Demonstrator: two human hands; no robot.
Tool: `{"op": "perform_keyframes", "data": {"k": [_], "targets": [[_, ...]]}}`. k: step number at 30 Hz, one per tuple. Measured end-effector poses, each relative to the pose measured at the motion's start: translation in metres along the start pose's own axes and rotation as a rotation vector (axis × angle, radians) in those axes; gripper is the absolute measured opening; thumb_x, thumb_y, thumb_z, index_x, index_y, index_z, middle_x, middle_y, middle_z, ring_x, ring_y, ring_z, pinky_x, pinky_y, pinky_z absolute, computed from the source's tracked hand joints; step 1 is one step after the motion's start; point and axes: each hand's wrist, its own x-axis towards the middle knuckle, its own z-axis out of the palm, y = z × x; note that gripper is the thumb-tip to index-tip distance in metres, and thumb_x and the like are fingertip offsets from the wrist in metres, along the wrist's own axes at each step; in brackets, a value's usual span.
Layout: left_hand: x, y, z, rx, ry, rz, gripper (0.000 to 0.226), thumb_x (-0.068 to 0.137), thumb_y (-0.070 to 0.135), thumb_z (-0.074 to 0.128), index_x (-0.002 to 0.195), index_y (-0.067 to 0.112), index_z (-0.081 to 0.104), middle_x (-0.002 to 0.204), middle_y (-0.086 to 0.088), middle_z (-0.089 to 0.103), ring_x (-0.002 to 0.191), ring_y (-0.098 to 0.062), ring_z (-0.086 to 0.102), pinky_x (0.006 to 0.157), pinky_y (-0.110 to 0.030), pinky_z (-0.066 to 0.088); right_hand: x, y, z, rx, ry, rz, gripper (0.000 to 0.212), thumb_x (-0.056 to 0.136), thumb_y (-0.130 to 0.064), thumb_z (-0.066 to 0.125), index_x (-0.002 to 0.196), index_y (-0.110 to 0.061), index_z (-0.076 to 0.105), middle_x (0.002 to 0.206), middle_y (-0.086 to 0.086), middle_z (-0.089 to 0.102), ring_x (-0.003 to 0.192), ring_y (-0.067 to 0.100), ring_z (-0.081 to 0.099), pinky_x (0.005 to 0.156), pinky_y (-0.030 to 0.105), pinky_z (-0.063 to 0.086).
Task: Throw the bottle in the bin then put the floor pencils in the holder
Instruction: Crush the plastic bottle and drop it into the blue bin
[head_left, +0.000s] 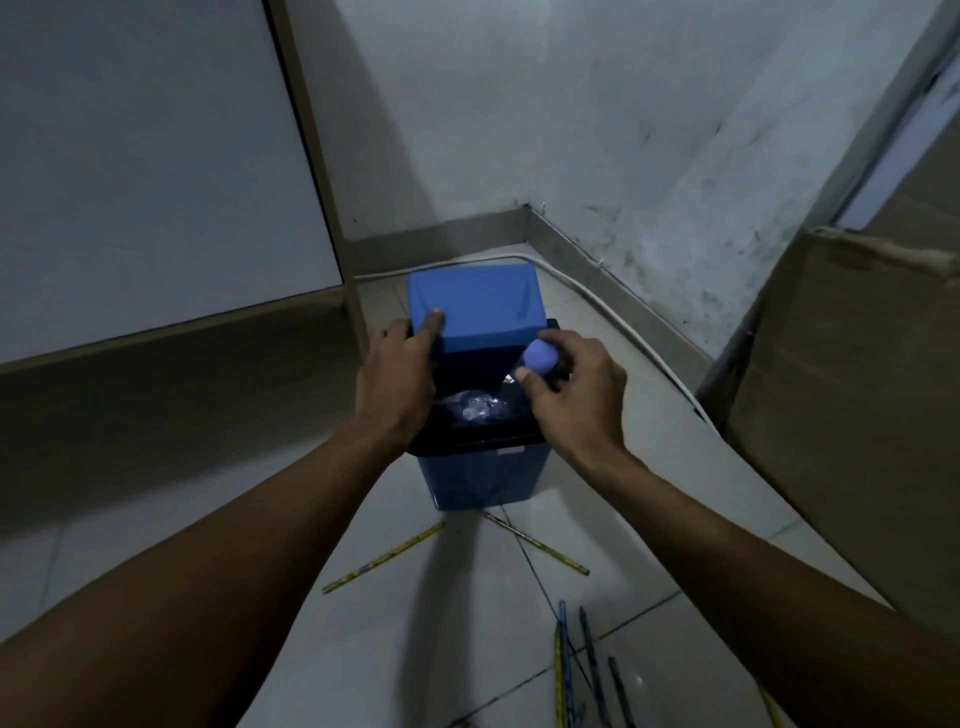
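Note:
A blue bin (491, 480) with a black rim stands on the tiled floor in a room corner. Its blue swing lid (475, 306) is tilted open, and my left hand (397, 382) presses a finger on it. A clear plastic bottle (480, 408) with a blue cap (540, 356) sticks down into the bin's opening. My right hand (576, 395) grips it at the cap end. Two yellow pencils (384, 558) (537, 545) lie on the floor in front of the bin. Several darker pencils (582, 670) lie nearer me. No holder is in view.
A white panel with a wooden frame (156, 208) stands on the left. A large cardboard box (852, 415) stands on the right. A white cable (618, 322) runs along the base of the stained wall behind the bin.

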Motion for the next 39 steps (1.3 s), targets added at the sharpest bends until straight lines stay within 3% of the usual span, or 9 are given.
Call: {"op": "perform_keyframes", "data": {"k": [2,8,13,17,20,25,31,35,39], "targets": [[0.000,0.001,0.001,0.005,-0.001,-0.003,0.063,0.092,0.018,0.053,0.150,0.020,0.027,0.137,-0.019,0.043,0.128,-0.034,0.037,0.098,-0.046,0.043,-0.004,0.001,0.011,-0.201,-0.041,-0.042,0.040,0.073,-0.029,0.079,0.110,-0.020,0.066,0.103,0.004,0.068,0.097,0.024,0.060,0.086,0.037,0.051],[0.000,0.002,0.002,0.019,0.003,-0.002,0.067,0.092,0.017,0.054,0.151,0.019,0.024,0.139,-0.019,0.042,0.128,-0.034,0.036,0.097,-0.045,0.044,-0.010,0.004,0.030,-0.571,0.006,-0.206,0.023,0.076,-0.036,0.069,0.091,-0.021,0.060,0.084,0.002,0.066,0.093,0.024,0.054,0.083,0.035,0.024],[-0.002,0.005,0.004,0.010,0.022,-0.016,0.068,0.091,0.018,0.057,0.150,0.019,0.024,0.140,-0.019,0.042,0.128,-0.034,0.037,0.098,-0.044,0.044,-0.008,0.007,0.040,-0.591,0.058,-0.182,0.025,0.078,-0.043,0.065,0.085,-0.019,0.059,0.078,0.004,0.065,0.091,0.025,0.054,0.080,0.037,0.021],[0.000,0.005,0.004,0.010,0.021,-0.019,0.069,0.090,0.018,0.057,0.151,0.019,0.023,0.141,-0.019,0.041,0.129,-0.034,0.036,0.099,-0.045,0.043,0.005,0.004,0.026,-0.906,-0.195,-0.184,0.007,0.081,-0.028,0.060,0.085,-0.024,0.064,0.078,0.001,0.069,0.107,0.027,0.045,0.089,0.042,0.017],[-0.001,0.009,0.005,0.025,0.024,-0.012,0.069,0.090,0.020,0.057,0.151,0.019,0.023,0.141,-0.019,0.040,0.128,-0.034,0.036,0.098,-0.044,0.043,0.019,-0.003,0.016,-1.133,-0.410,-0.195,0.013,0.076,-0.019,0.059,0.084,-0.027,0.065,0.076,-0.002,0.062,0.108,0.030,0.041,0.093,0.046,0.016],[-0.003,0.011,0.006,0.026,0.015,-0.019,0.072,0.090,0.020,0.059,0.151,0.020,0.021,0.140,-0.018,0.039,0.127,-0.033,0.036,0.097,-0.044,0.044,0.031,-0.019,0.025,-1.398,-0.497,-0.340,0.010,0.088,-0.029,0.051,0.079,-0.028,0.054,0.073,-0.006,0.061,0.089,0.023,0.053,0.091,0.046,0.025],[-0.002,0.013,0.004,0.013,0.006,-0.006,0.074,0.086,0.021,0.064,0.148,0.017,0.024,0.151,-0.020,0.020,0.132,-0.037,0.033,0.100,-0.048,0.044,0.045,-0.013,0.019,-1.242,-0.397,-0.421,0.028,0.082,-0.015,0.060,0.063,-0.022,0.041,0.057,-0.004,0.042,0.063,0.022,0.047,0.095,0.046,0.030],[0.000,0.014,0.004,-0.010,0.017,0.011,0.063,0.089,0.020,0.058,0.145,0.015,0.030,0.158,-0.014,0.013,0.134,-0.038,0.030,0.101,-0.049,0.043,0.035,-0.004,0.017,-1.152,-0.405,-0.326,0.011,0.079,-0.013,0.060,0.077,-0.022,0.055,0.083,0.001,0.067,0.096,0.029,0.056,0.097,0.046,0.028],[0.005,0.010,0.003,-0.007,0.005,0.031,0.054,0.092,0.023,0.051,0.142,0.015,0.034,0.157,-0.013,0.018,0.131,-0.037,0.034,0.097,-0.047,0.045,0.030,0.000,0.014,-1.181,-0.460,-0.322,0.015,0.078,-0.024,0.063,0.093,-0.023,0.065,0.100,0.004,0.066,0.109,0.031,0.048,0.098,0.047,0.026]]}}
